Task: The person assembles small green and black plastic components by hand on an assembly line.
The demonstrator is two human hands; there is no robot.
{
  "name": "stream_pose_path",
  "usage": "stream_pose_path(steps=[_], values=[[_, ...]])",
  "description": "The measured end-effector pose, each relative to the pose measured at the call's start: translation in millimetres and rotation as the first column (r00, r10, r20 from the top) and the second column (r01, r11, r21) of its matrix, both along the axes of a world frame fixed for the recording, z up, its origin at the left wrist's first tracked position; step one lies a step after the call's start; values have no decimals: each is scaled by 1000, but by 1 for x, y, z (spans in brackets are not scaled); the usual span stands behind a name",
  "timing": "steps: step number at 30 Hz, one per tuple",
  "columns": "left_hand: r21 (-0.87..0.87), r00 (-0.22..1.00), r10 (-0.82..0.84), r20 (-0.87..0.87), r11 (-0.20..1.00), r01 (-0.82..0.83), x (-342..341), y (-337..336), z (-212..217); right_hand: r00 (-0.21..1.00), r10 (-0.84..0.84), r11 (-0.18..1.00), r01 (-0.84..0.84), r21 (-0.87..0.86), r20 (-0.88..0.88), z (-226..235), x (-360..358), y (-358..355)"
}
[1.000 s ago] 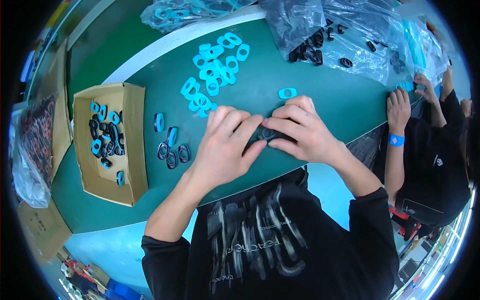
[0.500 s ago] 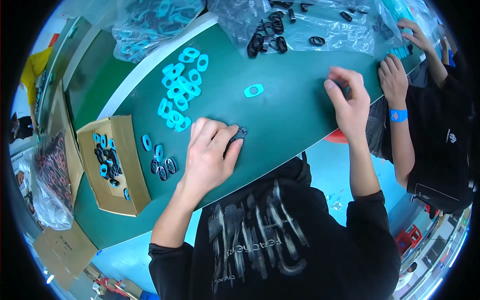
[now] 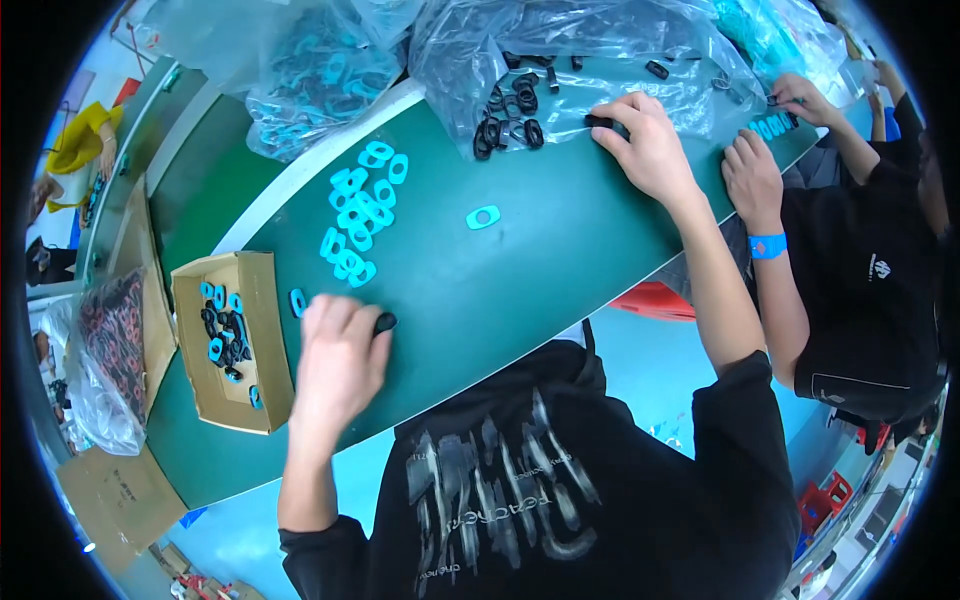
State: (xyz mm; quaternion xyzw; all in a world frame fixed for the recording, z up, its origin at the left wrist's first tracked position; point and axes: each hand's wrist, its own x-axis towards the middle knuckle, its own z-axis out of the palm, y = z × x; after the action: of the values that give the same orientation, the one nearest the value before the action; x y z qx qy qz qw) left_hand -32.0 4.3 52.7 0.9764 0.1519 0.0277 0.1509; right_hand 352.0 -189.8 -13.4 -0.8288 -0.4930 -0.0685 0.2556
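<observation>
My left hand is closed, with a small black plastic piece showing between thumb and fingers. It hovers over or rests on the table beside the cardboard box, covering several small parts there. A turquoise-and-black oval part shows just past its knuckles. My right hand reaches to the far side, thumb and fingers closed on a black oval ring at the edge of the clear plastic bag. Between my hands lies a single turquoise oval ring. A loose cluster of turquoise rings spreads to its left.
The cardboard box at left holds black and turquoise parts. Black rings lie near the clear plastic bag; another bag contains turquoise rings. At right, a co-worker's hands work at the same green table.
My left hand has moved left toward the box with the black piece. My right hand has gone forward and left, from bare table to a black ring by the bag. The view has shifted slightly.
</observation>
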Motion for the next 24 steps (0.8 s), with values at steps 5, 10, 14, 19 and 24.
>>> stream_pose_path(steps=[5,10,14,19,24], values=[[-12,983,30,179,1000,-29,28,-10,20,921,201,977,-213,0,-334,26,-57,1],[-53,942,-111,316,990,134,125,-9,-38,893,316,940,-341,-26,-322,33,-104,6],[-100,941,-221,257,962,253,129,-5,-40,886,260,955,-294,-32,-383,31,-103,0],[-129,952,-140,274,975,180,101,-13,-34,890,265,954,-298,-33,-371,32,-107,4],[-30,924,-165,345,982,186,89,-8,-34,930,254,958,-279,-60,-265,30,-116,8]])
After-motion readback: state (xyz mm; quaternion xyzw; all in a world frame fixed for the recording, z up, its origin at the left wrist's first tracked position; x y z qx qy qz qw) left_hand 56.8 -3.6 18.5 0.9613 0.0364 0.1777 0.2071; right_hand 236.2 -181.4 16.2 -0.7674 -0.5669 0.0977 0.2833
